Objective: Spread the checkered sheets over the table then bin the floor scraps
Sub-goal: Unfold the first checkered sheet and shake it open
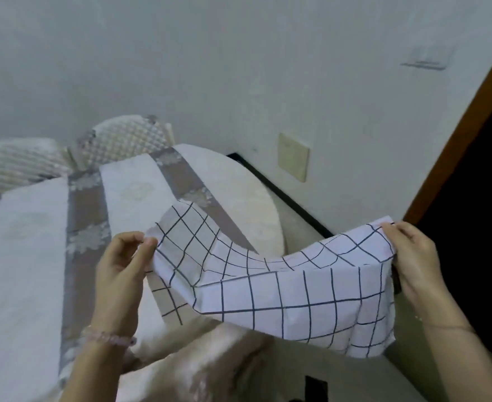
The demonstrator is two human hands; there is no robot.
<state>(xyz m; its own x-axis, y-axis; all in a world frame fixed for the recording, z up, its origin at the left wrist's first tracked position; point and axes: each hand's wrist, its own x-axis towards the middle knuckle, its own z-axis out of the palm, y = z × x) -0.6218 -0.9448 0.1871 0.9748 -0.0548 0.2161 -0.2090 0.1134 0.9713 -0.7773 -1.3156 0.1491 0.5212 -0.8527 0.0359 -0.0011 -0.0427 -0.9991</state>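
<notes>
The left hand (123,268) and right hand (413,256) pinch one checkered sheet (282,291) aloft over the bed (30,242) edge. Spreading and scrap-binning both look undone.

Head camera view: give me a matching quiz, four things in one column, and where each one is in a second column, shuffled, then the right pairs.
Things:
1. checkered sheet
2. bead bracelet
3. cream plate
4. pillows

Places:
A. around the left wrist
B. mounted flat on the wall
C. lying at the far end of the striped cover
D. pinched between the left hand and the right hand

Pairs: 1-D, 2-A, 3-B, 4-C.
</notes>
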